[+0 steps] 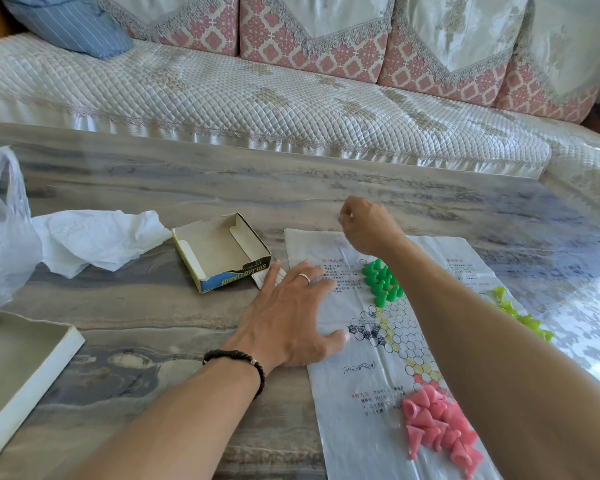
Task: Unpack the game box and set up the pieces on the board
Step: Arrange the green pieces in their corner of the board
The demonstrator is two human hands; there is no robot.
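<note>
The board [368, 393], a thin printed sheet, lay flat on the surface [153, 327] at centre right. The left hand [291, 317] pressed its near-left part with straight, spread fingers; a ring showed on one finger and a dark bracelet [243, 362] on the wrist. The right hand [368, 225] was raised over the board's far edge, its fingers curled inward; whether this grip held a piece could not be told.

Green pieces [381, 282] stood clustered at the board's far point, mostly upright. Pink pieces [437, 424] lay in a loose heap on the near part of the board, many on their sides. Yellow-green pieces [523, 318] lay in a row at the board's right side, partly hidden by the right forearm.

The open box [222, 251] sat just left of the board, apparently empty, printed side toward the viewer. Its lid [18, 372] lay at the near left, well apart. Crumpled white paper [97, 237] and a clear plastic bag [4, 233] lay at far left. A sofa [257, 98] stood behind the surface.
</note>
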